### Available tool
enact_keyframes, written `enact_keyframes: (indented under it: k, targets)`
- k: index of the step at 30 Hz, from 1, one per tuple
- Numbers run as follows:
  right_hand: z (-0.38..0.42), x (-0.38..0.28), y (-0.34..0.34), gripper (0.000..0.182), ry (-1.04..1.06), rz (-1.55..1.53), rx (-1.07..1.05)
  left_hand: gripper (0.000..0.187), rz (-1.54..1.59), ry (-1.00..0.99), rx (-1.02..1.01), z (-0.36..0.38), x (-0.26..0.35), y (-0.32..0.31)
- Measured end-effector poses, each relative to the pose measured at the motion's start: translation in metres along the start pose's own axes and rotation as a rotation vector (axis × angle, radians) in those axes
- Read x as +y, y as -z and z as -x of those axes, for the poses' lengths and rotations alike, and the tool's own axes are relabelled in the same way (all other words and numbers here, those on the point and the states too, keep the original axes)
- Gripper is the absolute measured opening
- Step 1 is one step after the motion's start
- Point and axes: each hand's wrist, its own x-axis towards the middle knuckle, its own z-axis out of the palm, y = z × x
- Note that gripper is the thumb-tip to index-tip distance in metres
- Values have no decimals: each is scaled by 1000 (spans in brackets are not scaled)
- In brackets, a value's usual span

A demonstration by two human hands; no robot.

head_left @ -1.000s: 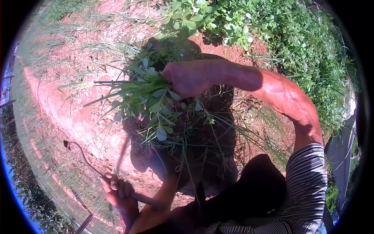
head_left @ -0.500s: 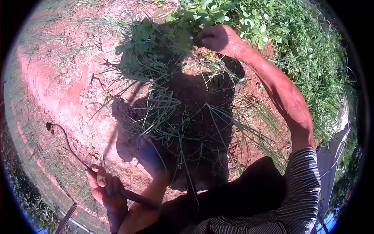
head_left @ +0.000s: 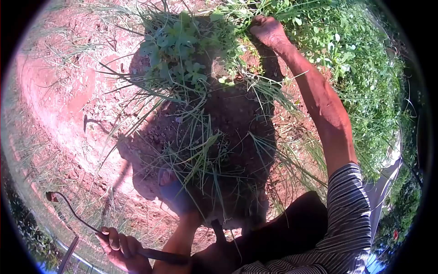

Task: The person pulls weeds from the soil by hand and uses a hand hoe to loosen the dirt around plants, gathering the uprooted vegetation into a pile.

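My left hand [head_left: 123, 249] is wrapped round the dark handle of a thin, curved hoe [head_left: 77, 215], whose small rusty blade points to the far left. At the upper centre my right hand [head_left: 268, 31] is closed among low green weeds [head_left: 232, 50] at the edge of the greenery. Anything between its fingers is hidden. Leafy plants [head_left: 175, 43] stand left of it, in shade. Long grass-like leaves [head_left: 200, 146] spread over the soil in front of my body.
A foot in a blue-grey covering [head_left: 178, 196] rests on the reddish soil [head_left: 68, 109] near the bottom centre. Dense green plants [head_left: 374, 86] line the right side. A pale sheet [head_left: 385, 178] lies at the right edge. The hoe's shadow falls on the left.
My right hand has shifted up and to the right, deeper into the greenery. My left hand with the hoe sits slightly lower. The view has moved a little.
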Motion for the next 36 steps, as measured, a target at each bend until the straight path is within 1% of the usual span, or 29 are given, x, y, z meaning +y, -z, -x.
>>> enact_keyframes:
  k: [1, 3, 5, 6, 7, 9, 10, 11, 13, 14, 17, 18, 19, 21, 22, 23, 25, 28, 29, 31, 32, 34, 36]
  targets:
    - [-4, 4, -12, 26, 110, 130, 122, 22, 26, 42, -12, -2, 1, 2]
    - [-6, 7, -20, 28, 57, -13, 22, 24, 73, 126, -38, -6, 6, 6]
    - [-11, 3, -36, 30, 3, -111, 88, 26, 63, 144, -44, -7, 7, 6]
    - [-17, 6, -48, 41, -71, -121, 70, 27, 60, 153, -50, -8, 7, 6]
    - [-21, 7, -56, 40, -52, 27, 141, 27, 61, 159, -59, -9, 7, 7]
    - [-24, 12, -73, 36, 41, 273, 391, 28, 62, 171, -72, -9, 8, 7]
    - [-23, 14, -76, 39, 106, 276, 490, 28, 63, 165, -53, -7, 8, 5]
    - [-27, 23, -81, 34, 238, 514, 474, 28, 57, 163, -54, -6, 9, 6]
    - [-7, 14, -63, 31, 414, 472, 533, 28, 50, 162, -51, -6, 10, 8]
    - [-11, 12, -63, 27, 287, 258, 412, 28, 46, 155, -45, -6, 9, 11]
    - [-5, -6, -55, 26, 154, 110, 207, 29, 38, 142, -23, -8, 10, 14]
    - [-20, 4, -63, 28, 257, 138, 272, 29, 48, 137, -10, -7, 9, 9]
    - [-32, 20, -79, 26, 450, 418, 628, 29, 55, 131, 5, -6, 9, 7]
    - [-46, 7, -85, 25, 216, 51, 372, 28, 53, 154, -68, -9, 10, 11]
    - [-14, -35, -45, 38, -21, -57, 74, 28, 51, 169, -105, -10, 10, 13]
    - [-52, -3, -85, 41, 183, 108, 278, 27, 53, 169, -92, -10, 11, 14]
    - [-51, -13, -85, 40, 112, -7, 289, 25, 56, 164, -65, -9, 11, 13]
    - [-34, -36, -67, 35, 10, -39, 308, 23, -28, 43, 59, -2, 6, 6]
    - [-38, -37, -67, 30, -64, -160, 216, 23, -33, 62, 32, -3, 7, 9]
    - [-88, 7, -110, 30, 279, 272, 603, 23, -44, 99, -27, -5, 11, 18]
    - [-88, 10, -108, 28, 242, 194, 588, 24, -18, 113, -3, -5, 11, 14]
    - [-83, 10, -96, 24, 167, 46, 556, 26, -14, 132, -41, -7, 14, 21]
    - [-57, -6, -68, 14, 242, -521, 436, 28, 1, 153, -49, -8, 11, 21]
